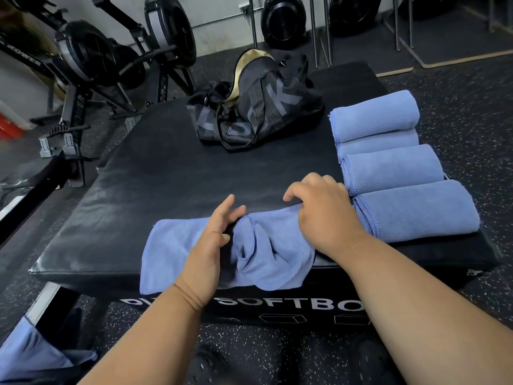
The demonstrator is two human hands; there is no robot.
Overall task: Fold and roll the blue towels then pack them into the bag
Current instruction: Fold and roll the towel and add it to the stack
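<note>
- We are logging two forearms, both showing bare along their whole visible length, from the bottom edge of the head view up to the wrists.
- We are noting the left hand [213,243] as bare; two or three skin creases are crossing its wrist.
- We are noting the right hand [324,215] as bare too, with its knuckles showing as rounded ridges.
- We are seeing a dark rounded left shoe [206,365] low in the view, its upper showing small oval holes.
- We are seeing a second dark rounded form, the right shoe [369,357]; it is reading too blurred for detail.
</note>
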